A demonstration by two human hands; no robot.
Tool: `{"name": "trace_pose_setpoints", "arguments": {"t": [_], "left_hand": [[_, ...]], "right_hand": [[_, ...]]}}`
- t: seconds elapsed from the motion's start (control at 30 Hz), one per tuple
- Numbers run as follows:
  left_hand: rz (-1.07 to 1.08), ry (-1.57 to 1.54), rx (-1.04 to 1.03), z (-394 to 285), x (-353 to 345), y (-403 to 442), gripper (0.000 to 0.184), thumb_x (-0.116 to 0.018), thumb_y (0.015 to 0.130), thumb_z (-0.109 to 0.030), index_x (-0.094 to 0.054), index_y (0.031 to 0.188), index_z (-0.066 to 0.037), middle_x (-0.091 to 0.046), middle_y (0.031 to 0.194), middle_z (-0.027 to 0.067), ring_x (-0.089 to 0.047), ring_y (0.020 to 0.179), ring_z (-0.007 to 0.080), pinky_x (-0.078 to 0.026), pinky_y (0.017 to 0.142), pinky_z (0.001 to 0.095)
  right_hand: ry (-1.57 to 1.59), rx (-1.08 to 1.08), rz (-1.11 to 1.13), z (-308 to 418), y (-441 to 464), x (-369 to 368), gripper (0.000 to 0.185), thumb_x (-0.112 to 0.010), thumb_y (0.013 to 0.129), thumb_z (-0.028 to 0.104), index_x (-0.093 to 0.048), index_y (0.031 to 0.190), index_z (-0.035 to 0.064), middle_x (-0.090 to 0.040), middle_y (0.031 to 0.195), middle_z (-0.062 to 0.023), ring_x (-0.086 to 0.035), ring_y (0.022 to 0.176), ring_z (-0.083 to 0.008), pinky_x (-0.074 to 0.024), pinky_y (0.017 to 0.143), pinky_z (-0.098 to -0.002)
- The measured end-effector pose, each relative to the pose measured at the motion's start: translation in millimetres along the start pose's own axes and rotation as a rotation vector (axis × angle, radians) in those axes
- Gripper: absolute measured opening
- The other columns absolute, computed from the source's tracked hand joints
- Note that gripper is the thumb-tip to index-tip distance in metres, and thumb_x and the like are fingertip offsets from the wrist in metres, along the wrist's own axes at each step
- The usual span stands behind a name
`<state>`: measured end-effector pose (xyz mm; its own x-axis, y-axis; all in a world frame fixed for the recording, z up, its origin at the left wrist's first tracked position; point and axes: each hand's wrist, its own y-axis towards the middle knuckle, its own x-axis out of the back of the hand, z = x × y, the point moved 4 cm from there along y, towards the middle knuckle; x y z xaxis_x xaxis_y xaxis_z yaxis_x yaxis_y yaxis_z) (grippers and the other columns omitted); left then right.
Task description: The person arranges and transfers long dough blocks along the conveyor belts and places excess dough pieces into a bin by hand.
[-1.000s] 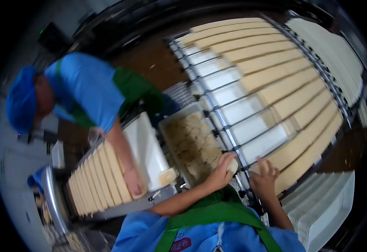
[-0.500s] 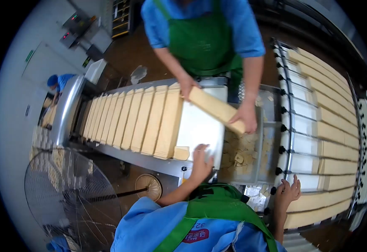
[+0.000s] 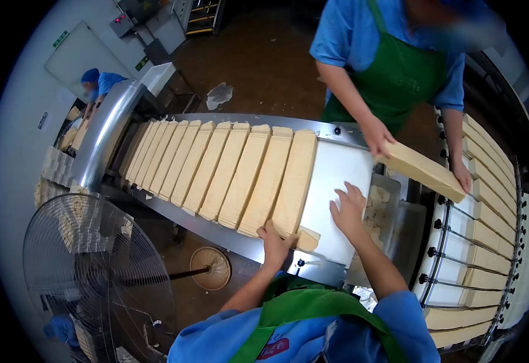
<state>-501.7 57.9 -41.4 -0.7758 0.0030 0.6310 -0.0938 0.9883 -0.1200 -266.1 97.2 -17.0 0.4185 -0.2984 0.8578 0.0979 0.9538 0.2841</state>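
Note:
Long pale-yellow stacks of thin sheets lie side by side across the conveyor. My left hand (image 3: 275, 247) is at the near end of the last stack (image 3: 295, 181), thumb and fingers around its end. Just right of that end sits a small cut piece (image 3: 308, 239) of the same material. My right hand (image 3: 350, 212) hovers over or rests on the white belt (image 3: 335, 172) with its fingers spread, holding nothing. Whether it touches the belt, I cannot tell.
A co-worker in a green apron (image 3: 391, 78) holds another stack (image 3: 425, 169) in both hands. More stacks lie on the slotted rack (image 3: 440, 266) at right. A bin of scraps (image 3: 413, 227) stands beyond the belt. A large fan (image 3: 101, 266) is at lower left.
My left hand has moved to the stack's near end, and my right hand has come from the rack to over the belt. The co-worker has carried a stack right, toward the rack.

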Motion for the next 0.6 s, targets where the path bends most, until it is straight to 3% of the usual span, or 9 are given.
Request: {"name": "trace_pose_setpoints", "arguments": {"t": [0.07, 0.17, 0.23, 0.33, 0.5, 0.6], "left_hand": [[0.042, -0.013, -0.019, -2.1, 0.8, 1.3, 0.082, -0.081, 0.07, -0.019, -0.03, 0.128, 0.008, -0.034, 0.117, 0.0293, -0.046, 0.104, 0.0449, -0.043, 0.091, 0.0426], [0.167, 0.027, -0.003, -0.2, -0.7, 5.6, 0.089, -0.078, 0.073, -0.025, -0.023, 0.132, 0.012, -0.033, 0.122, 0.033, -0.048, 0.105, 0.0488, -0.046, 0.088, 0.0469], [0.22, 0.134, -0.04, 5.9, -5.9, 9.7, 0.096, -0.074, 0.074, -0.036, -0.018, 0.134, 0.014, -0.037, 0.119, 0.0347, -0.049, 0.104, 0.0503, -0.046, 0.088, 0.0485], [0.236, 0.194, -0.114, 13.8, -12.4, 13.1, 0.1, -0.07, 0.076, -0.044, -0.016, 0.134, 0.015, -0.039, 0.117, 0.0342, -0.056, 0.09, 0.0498, -0.052, 0.075, 0.0494], [0.356, 0.268, -0.082, 8.7, -12.3, 16.6, 0.101, -0.064, 0.079, -0.049, -0.011, 0.136, 0.016, -0.039, 0.116, 0.0353, -0.058, 0.085, 0.0477, -0.053, 0.07, 0.0479], [0.369, 0.291, -0.077, 8.7, -17.3, 15.8, 0.098, -0.066, 0.077, -0.047, -0.015, 0.133, 0.016, -0.04, 0.113, 0.0338, -0.057, 0.087, 0.0467, -0.052, 0.072, 0.0483]], "right_hand": [[-0.06, -0.036, 0.054, 7.0, 36.4, -35.1, 0.045, -0.064, 0.081, 0.026, -0.056, 0.12, 0.0064, -0.039, 0.139, -0.0177, -0.035, 0.127, -0.0358, -0.0264, 0.101, -0.0491], [-0.157, -0.107, 0.138, 24.4, 89.5, -68.2, 0.058, -0.06, 0.084, 0.035, -0.045, 0.134, 0.0085, -0.031, 0.145, -0.018, -0.033, 0.129, -0.0353, -0.027, 0.102, -0.0492], [-0.2, -0.14, 0.161, 34.8, 123.1, -79.1, 0.064, -0.056, 0.086, 0.041, -0.039, 0.14, 0.0108, -0.026, 0.148, -0.0184, -0.032, 0.13, -0.0352, -0.0275, 0.103, -0.0491], [-0.276, -0.123, 0.206, 44.1, 163.7, -92.5, 0.063, -0.046, 0.09, 0.052, -0.035, 0.143, 0.019, -0.018, 0.151, -0.0208, -0.033, 0.13, -0.0354, -0.0298, 0.103, -0.0467], [-0.248, -0.278, 0.374, 43.3, 187.5, -101.3, 0.068, -0.051, 0.085, 0.053, -0.038, 0.14, 0.0154, -0.024, 0.148, -0.0211, -0.041, 0.125, -0.0369, -0.0372, 0.099, -0.0455], [-0.239, -0.452, 0.399, 29.7, 181.9, -81.5, 0.077, -0.059, 0.077, 0.05, -0.036, 0.136, 0.008, -0.036, 0.131, -0.018, -0.047, 0.117, -0.0376, -0.0435, 0.095, -0.044]]}}
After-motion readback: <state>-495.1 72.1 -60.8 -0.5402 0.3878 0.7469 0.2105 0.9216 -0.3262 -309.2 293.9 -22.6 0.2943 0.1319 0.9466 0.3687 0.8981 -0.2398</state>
